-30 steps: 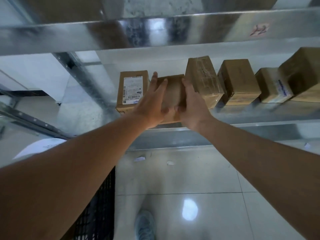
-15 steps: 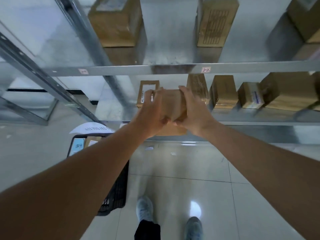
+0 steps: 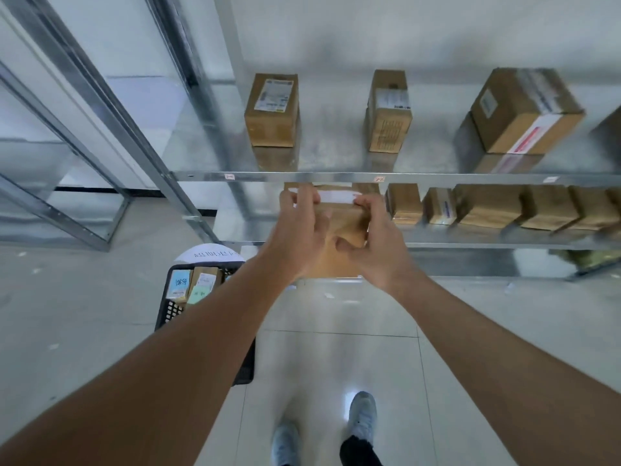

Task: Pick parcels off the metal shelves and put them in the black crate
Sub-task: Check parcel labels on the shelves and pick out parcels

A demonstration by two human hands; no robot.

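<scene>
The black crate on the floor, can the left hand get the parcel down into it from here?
Probably yes. The black crate sits open-topped on the floor below and left of the left hand, nothing between them. But both hands grip the parcel, the right hand too, and parcels already fill part of the crate.

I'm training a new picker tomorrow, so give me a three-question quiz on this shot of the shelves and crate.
1. True or false: both hands hold the brown parcel.
2. Where is the black crate? A) on the upper shelf B) on the floor, to the person's left C) in the right hand
3. Fill in: the upper shelf shows ___ whole parcels.

Key: 1 true: the left hand and right hand grip it together. 2 B, with parcels already inside. 3 three.
</scene>
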